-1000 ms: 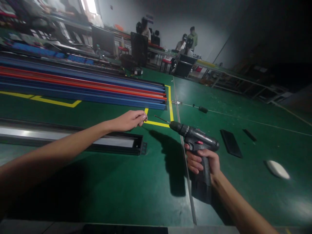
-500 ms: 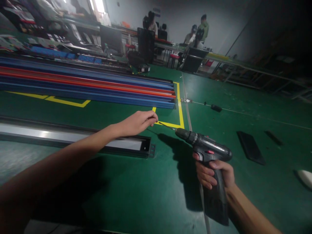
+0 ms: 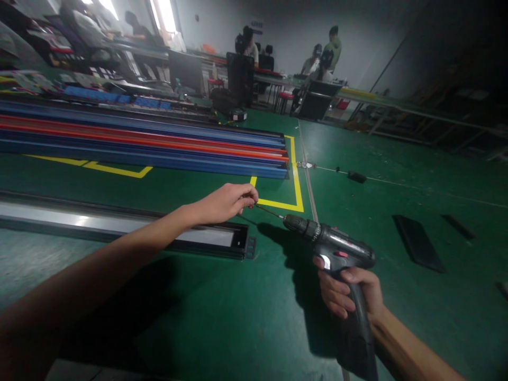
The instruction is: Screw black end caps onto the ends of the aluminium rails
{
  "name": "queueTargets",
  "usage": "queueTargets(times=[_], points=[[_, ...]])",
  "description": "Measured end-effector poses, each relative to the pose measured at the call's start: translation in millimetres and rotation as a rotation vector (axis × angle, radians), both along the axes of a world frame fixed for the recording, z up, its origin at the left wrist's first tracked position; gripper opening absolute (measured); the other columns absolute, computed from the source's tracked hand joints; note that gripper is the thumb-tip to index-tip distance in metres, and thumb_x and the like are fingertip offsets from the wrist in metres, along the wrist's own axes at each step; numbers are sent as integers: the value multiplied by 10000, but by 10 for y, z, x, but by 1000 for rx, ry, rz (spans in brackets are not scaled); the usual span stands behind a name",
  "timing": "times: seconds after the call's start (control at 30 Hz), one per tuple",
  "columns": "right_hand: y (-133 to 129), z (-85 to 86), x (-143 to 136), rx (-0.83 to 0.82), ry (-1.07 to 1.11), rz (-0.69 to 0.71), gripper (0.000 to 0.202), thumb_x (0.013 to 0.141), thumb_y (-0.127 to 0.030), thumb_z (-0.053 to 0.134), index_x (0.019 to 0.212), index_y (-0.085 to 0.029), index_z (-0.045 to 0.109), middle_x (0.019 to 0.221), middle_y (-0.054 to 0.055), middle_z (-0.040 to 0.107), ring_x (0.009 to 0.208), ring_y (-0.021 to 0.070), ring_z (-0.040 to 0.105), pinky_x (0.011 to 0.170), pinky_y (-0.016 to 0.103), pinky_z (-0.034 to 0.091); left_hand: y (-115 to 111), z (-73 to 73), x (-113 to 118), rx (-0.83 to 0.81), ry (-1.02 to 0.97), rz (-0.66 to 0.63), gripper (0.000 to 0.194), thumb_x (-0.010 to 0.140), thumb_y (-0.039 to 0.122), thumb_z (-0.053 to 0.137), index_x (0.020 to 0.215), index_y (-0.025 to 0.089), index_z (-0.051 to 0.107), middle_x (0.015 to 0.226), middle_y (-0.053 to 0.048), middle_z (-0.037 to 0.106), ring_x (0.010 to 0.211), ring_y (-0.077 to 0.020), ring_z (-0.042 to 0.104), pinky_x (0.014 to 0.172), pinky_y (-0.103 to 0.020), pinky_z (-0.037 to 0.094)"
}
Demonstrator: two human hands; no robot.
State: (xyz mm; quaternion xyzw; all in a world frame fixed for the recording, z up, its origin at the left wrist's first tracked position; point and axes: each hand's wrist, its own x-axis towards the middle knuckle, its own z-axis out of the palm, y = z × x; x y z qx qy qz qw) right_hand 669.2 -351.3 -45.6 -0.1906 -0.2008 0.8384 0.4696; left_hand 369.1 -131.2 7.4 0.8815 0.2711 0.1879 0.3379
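My right hand (image 3: 345, 291) is wrapped round the grip of a black cordless drill (image 3: 337, 243), its forefinger at the trigger. A long thin bit (image 3: 270, 211) points left from the chuck. At the bit's far tip, my left hand (image 3: 230, 202) is closed in a pinch; whatever the fingertips hold is too small to make out. Below my left forearm lies a long black-framed channel (image 3: 206, 238) with a bright silver inner face. A small slotted bracket (image 3: 251, 247) sticks out from its right end.
Long blue and orange-red profiles (image 3: 198, 148) lie on the green floor (image 3: 222, 312) beyond my left hand. A dark flat piece (image 3: 418, 243) lies at right, near a cord with a small black block (image 3: 356, 177). People sit and stand at tables (image 3: 270, 76) at the back.
The bit's tip has come closer to my left fingertips and now meets them. The drill has shifted slightly left. The whole view has moved a little.
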Motion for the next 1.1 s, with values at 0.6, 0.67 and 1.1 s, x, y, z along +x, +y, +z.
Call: queueTargets(times=[0.6, 0.67, 1.1], points=[[-27, 66, -28, -68, -118, -47, 303, 799, -305, 673, 1072, -204, 590, 579, -120, 342, 387, 52, 188, 393, 205, 372, -5, 24, -6, 77, 59, -40, 258, 1034, 326, 457, 1033, 186, 673, 962, -30, 720, 777, -141, 654, 725, -255, 455], [-24, 65, -28, -45, -85, -35, 291, 813, -287, 648, 1084, -199, 590, 586, -118, 352, 389, 49, 196, 401, 196, 380, -6, 22, -3, 63, 54, -35, 253, 1036, 315, 449, 1024, 186, 667, 944, -23, 718, 756, -133, 653, 722, -250, 455], [-38, 58, -16, -48, -77, -45, 303, 820, -272, 648, 1102, -162, 643, 600, -98, 390, 396, 49, 242, 439, 211, 426, 4, 9, -27, 186, 36, -67, 245, 1026, 309, 494, 1069, 163, 686, 971, -46, 728, 830, -147, 662, 753, -257, 451]])
